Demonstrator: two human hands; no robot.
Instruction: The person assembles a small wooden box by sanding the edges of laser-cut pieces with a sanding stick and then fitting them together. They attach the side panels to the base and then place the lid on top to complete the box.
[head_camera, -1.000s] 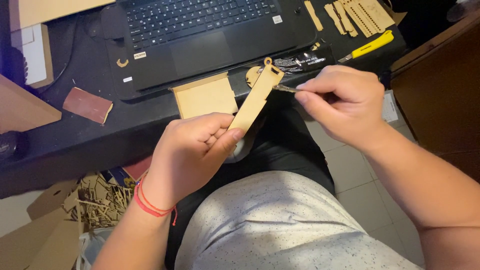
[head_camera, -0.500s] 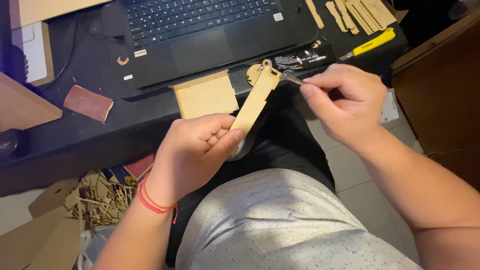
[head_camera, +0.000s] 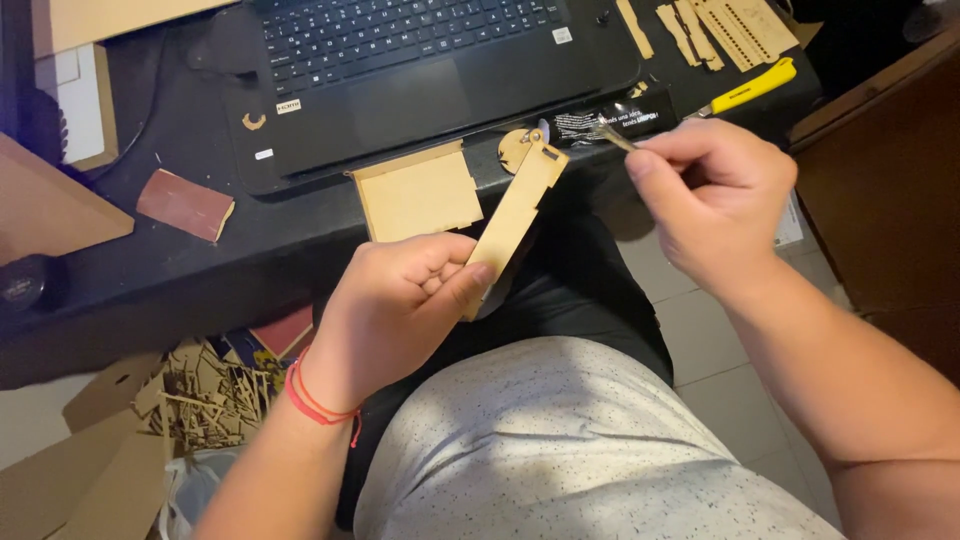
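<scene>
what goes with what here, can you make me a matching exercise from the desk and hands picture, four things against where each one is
Things:
1. long wooden strip
2. thin metal tool
3. yellow-handled knife
4. square wooden panel

Places:
A. lying on the desk's front edge, just below the laptop
B. pinched in the right hand
C. on the desk at the far right, beside flat wooden cut-outs
D. gripped at its lower end by the left hand

Pairs: 1-D, 2-B, 3-C, 4-A
</scene>
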